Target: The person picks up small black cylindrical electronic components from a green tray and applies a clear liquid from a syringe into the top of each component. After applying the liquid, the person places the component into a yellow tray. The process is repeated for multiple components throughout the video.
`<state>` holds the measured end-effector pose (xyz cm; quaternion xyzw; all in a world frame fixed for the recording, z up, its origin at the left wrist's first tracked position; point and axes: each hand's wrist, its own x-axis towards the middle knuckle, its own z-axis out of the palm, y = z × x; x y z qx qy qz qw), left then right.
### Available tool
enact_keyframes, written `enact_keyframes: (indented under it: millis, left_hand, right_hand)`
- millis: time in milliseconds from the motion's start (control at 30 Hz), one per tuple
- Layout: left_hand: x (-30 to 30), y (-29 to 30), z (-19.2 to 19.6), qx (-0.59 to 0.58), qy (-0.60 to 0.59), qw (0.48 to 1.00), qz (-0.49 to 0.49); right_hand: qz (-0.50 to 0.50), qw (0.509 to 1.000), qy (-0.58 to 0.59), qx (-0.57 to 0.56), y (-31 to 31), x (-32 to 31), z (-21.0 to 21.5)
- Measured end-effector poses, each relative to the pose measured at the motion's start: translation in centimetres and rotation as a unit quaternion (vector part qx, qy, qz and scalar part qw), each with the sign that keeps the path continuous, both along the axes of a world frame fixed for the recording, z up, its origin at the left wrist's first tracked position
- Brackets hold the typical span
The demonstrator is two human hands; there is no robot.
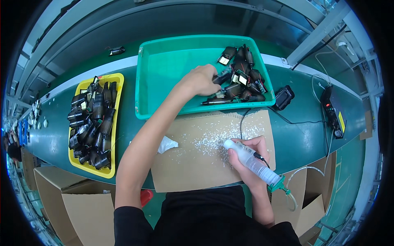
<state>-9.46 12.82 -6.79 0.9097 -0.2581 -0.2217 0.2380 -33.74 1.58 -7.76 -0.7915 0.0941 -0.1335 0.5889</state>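
My left hand [201, 80] reaches into the green tray [164, 65] and closes its fingers on a black motor part [223, 77] at the edge of the pile of similar black parts [244, 80] in the tray's right half. My right hand [248, 158] rests on a brown cardboard sheet [193, 160] and grips a clear syringe-like dispenser [252, 162], tip pointing up-left, with a green fitting and thin tube at its rear. White specks lie scattered over the cardboard near the tip.
A yellow tray [115, 78] full of black parts stands at the left. A white crumpled wipe [167, 144] lies by the cardboard. A small black device [284, 97] and a black box with a red light [333, 110] sit to the right. Cardboard boxes [74, 201] stand below.
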Motion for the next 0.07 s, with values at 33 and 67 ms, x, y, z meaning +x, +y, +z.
enact_keyframes:
  millis: [33, 67]
  left_hand:
    - [0.1, 1.3, 0.0, -0.065, -0.017, 0.997, 0.029]
    - [0.3, 2.8, -0.3, -0.13, -0.035, 0.989, 0.057]
  right_hand:
    - [0.005, 1.0, -0.005, -0.003, 0.0, 0.0, 0.0]
    - [0.015, 1.0, 0.005, -0.007, 0.0, 0.0, 0.1]
